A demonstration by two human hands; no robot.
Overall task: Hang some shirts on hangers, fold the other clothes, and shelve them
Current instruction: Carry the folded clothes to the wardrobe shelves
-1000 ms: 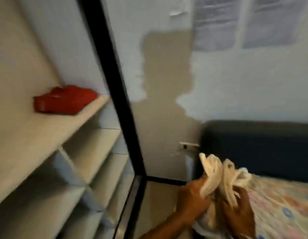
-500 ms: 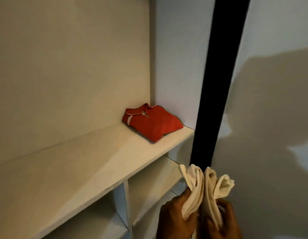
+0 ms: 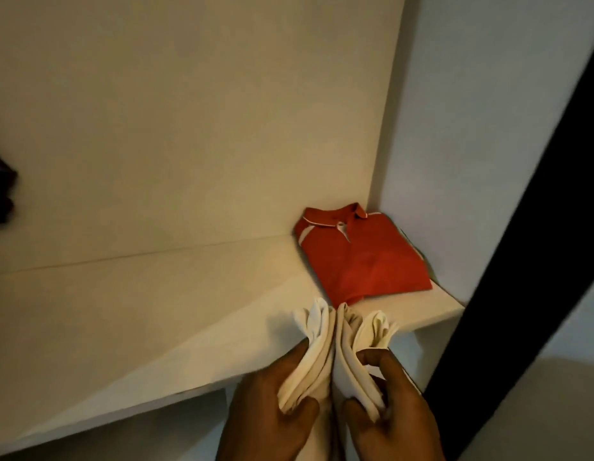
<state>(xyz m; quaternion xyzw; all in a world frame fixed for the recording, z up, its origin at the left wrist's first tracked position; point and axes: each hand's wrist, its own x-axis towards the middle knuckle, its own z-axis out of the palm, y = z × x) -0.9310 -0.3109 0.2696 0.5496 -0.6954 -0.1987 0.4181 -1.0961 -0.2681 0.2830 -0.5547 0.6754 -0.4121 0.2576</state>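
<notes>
Gripped in both hands above the near edge of a white shelf (image 3: 156, 311): a folded cream cloth (image 3: 335, 354). Left hand (image 3: 265, 417) curled round its left half, thumb pressed on top. Right hand (image 3: 395, 404) curled round the right half, thumb and fingers pinching the folds. Folded red polo (image 3: 362, 257) lying flat in the shelf's far right corner, just beyond the cloth. Black post (image 3: 521, 227) slanting at right.
</notes>
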